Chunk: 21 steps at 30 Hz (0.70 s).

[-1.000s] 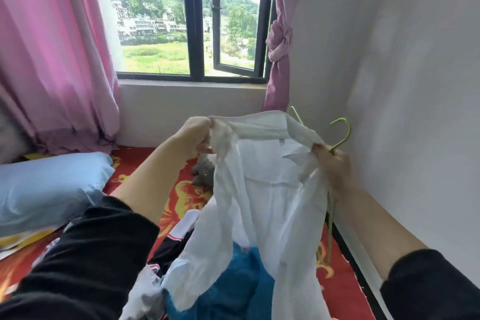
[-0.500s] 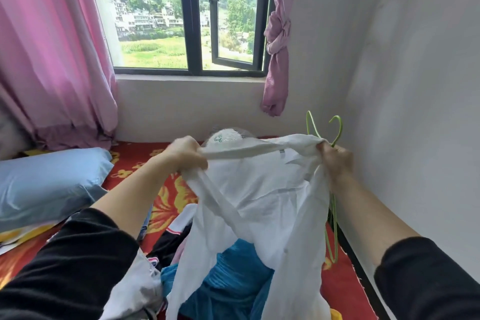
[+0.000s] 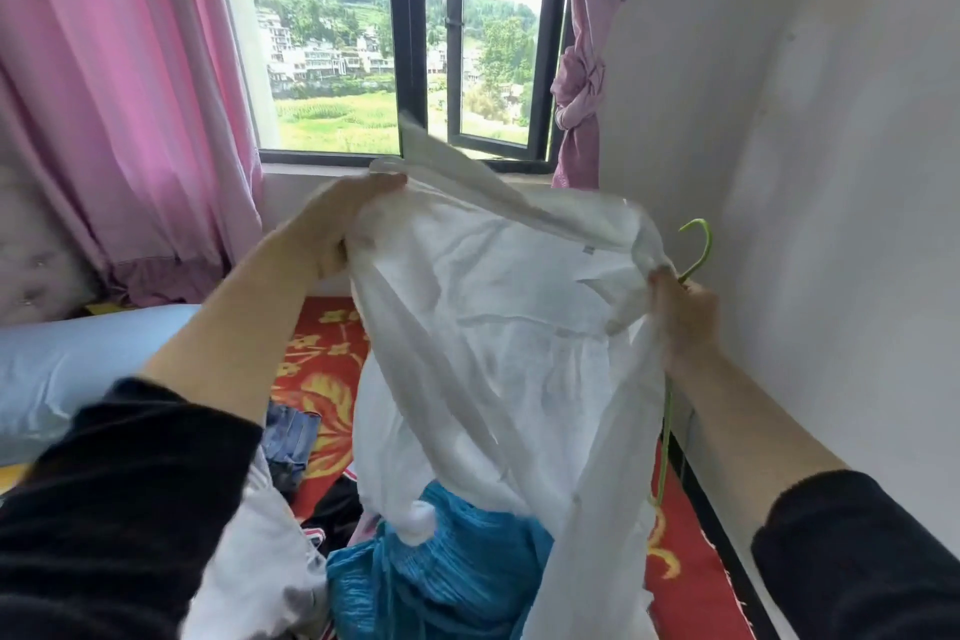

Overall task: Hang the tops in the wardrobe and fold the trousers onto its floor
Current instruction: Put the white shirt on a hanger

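- Fingers [image 3: 376,185] of the left hand [image 3: 332,229] pinch one edge of the white top [image 3: 493,327], held up over the bed [image 3: 680,556] near the window.
- Right hand [image 3: 685,322] grips the top's other edge together with the green hanger [image 3: 698,244], its hook poking up beside the wall.
- Likely trouble: one hand managing cloth and hanger could let the thin fabric slip, or the hanger snag a sleeve.
- Its loose tail trails onto the blue garment [image 3: 441,582] and might drag it.

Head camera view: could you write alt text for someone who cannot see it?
A person's left hand and right hand hold up a white top above a pile of clothes on a red floral bedspread; the right hand also grips a green hanger.
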Each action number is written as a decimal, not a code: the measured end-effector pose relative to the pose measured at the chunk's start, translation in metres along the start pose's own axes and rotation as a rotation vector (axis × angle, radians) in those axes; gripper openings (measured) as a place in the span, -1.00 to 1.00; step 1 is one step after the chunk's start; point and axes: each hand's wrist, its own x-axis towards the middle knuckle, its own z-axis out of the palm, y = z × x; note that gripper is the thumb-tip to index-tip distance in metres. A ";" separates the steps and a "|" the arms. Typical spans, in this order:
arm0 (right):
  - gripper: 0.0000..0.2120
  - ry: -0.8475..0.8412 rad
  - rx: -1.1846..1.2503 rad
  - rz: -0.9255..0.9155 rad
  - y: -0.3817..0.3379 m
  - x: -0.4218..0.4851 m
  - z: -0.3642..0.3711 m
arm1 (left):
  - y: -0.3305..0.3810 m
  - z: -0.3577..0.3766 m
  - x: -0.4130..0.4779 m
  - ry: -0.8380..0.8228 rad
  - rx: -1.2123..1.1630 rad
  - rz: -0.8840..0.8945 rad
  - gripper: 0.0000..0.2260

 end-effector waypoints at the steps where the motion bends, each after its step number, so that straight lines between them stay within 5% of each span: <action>1: -0.66 -0.004 -0.017 0.014 0.001 0.003 -0.001 | 0.003 -0.006 0.001 0.063 0.225 -0.001 -0.83; 3: -0.67 -0.060 -0.204 0.058 0.016 0.003 -0.005 | -0.016 -0.013 -0.004 0.127 0.486 -0.027 -0.82; 10: -0.72 -0.487 -0.475 0.283 0.056 -0.024 -0.018 | -0.094 -0.008 -0.019 0.090 0.205 -0.247 -0.76; 13: -0.70 -0.388 -0.581 0.099 0.056 -0.030 -0.014 | -0.110 -0.003 -0.021 0.074 0.236 -0.275 -0.76; 16: -0.81 -0.196 -0.472 -0.067 0.057 -0.032 -0.011 | -0.125 -0.003 -0.022 0.130 0.281 -0.257 -0.75; 21: -0.75 -0.455 -0.158 0.204 0.061 -0.037 -0.022 | -0.140 -0.003 -0.024 0.186 0.377 -0.248 -0.76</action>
